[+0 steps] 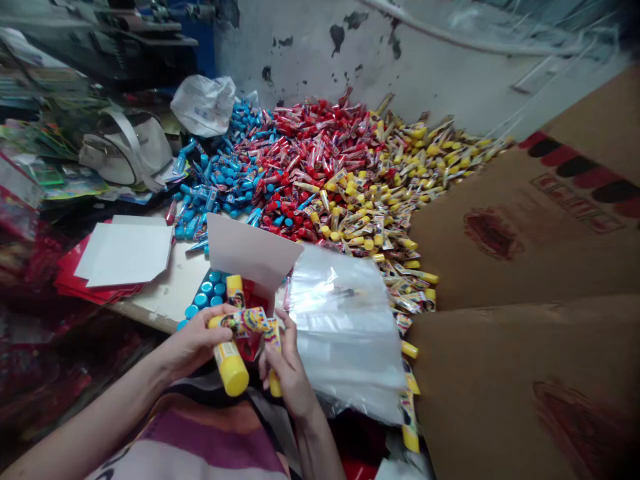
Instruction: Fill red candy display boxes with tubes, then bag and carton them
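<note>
My left hand [193, 343] grips a yellow-capped tube [231, 368] with a printed, multicoloured wrapper [253, 321]. That wrapper runs across to my right hand [287, 377], whose fingers hold a second yellow-capped tube [275, 383]. Just behind my hands, another yellow-capped tube [235, 290] stands against a folded white card [253, 250]. Blue-capped tubes [210, 290] lie beyond my left hand. A stack of clear plastic bags [345, 327] sits to the right of my right hand.
Large heaps of blue [220, 180], red [310, 153] and yellow [415, 160] tubes fill the back, against a stained wall [320, 47]. Cardboard sheets [525, 233] rise at right. White paper [125, 250] lies on red sheets [95, 280] at left, beside a white tabletop [165, 293].
</note>
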Demonstrator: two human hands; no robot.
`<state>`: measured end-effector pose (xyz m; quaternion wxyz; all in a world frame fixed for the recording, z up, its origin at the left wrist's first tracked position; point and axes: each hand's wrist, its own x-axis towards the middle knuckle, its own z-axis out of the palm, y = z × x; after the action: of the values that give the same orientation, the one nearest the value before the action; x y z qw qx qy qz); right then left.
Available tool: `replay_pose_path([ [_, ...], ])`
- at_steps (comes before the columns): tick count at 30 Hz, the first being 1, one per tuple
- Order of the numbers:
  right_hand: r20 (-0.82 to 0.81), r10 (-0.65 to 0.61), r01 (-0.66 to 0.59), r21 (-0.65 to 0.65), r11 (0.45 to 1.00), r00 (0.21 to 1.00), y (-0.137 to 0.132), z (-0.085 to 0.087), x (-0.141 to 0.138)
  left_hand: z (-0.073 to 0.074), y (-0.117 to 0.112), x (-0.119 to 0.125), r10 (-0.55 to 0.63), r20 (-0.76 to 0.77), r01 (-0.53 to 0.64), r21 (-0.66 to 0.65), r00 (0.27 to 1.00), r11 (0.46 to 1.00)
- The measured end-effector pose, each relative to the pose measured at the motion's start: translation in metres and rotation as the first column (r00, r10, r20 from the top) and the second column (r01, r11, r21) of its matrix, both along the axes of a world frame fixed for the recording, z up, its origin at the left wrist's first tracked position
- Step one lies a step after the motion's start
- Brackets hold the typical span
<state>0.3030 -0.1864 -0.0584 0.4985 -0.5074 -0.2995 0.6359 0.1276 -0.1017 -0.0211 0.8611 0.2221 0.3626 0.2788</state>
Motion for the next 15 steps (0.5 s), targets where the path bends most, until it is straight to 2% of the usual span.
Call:
replay_pose_path([
  [3,-0.083,-0.148,0.144,-0.054,0.988,0.985,0.009,-0.006,0.012,0.003,0.01,-0.021,0.098,-0.096,-0.094,0.05,0.991,0.994],
  [5,-0.145,-0.207,0.196,-0.089,0.977,0.967,0.016,-0.007,0.016,0.005,0.016,-0.033,0.131,-0.132,-0.12,0.084,0.983,0.989],
  [11,-0.376,-0.248,0.169,-0.231,0.958,0.893,0.025,-0.006,0.017,0.007,0.024,-0.049,0.213,-0.192,-0.189,0.136,0.958,0.972],
  [13,-0.388,-0.258,0.153,-0.281,0.947,0.885,0.022,-0.009,0.018,0.004,0.024,-0.051,0.224,-0.2,-0.198,0.142,0.954,0.97],
  [15,-0.331,-0.243,0.141,-0.303,0.942,0.912,0.018,-0.012,0.02,0.0,0.024,-0.053,0.24,-0.212,-0.214,0.138,0.948,0.967],
])
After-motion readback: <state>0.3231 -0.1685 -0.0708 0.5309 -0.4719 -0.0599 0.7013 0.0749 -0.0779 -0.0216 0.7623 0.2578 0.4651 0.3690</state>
